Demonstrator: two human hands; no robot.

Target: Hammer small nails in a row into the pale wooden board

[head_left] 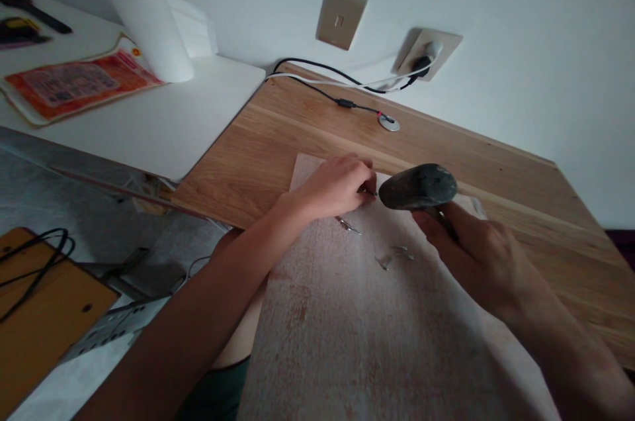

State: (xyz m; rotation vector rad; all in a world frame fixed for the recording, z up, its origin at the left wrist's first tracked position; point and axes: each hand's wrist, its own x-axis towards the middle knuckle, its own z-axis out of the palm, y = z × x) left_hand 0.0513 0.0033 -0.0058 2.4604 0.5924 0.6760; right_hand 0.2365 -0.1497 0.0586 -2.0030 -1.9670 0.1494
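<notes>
My right hand [479,255] is wrapped round the handle of a mallet [417,186] with a thick, dark, rounded head. That head hangs over the far part of a pale, worn wooden board [317,315]. Just left of it, my left hand [342,183] rests on the board, its fingers pinched round what looks like a nail [374,194], of which only a small end shows. Loose nails [397,254] lie on the board between my hands. Close to my left wrist is a slim metal piece [347,226], too blurred to name.
Under the board is a wooden table [248,163] against the wall. Cables [327,77] run along its back edge to a wall socket [430,53]. At left, a white table [149,136] bears an orange packet [74,80] and a white roll [153,30].
</notes>
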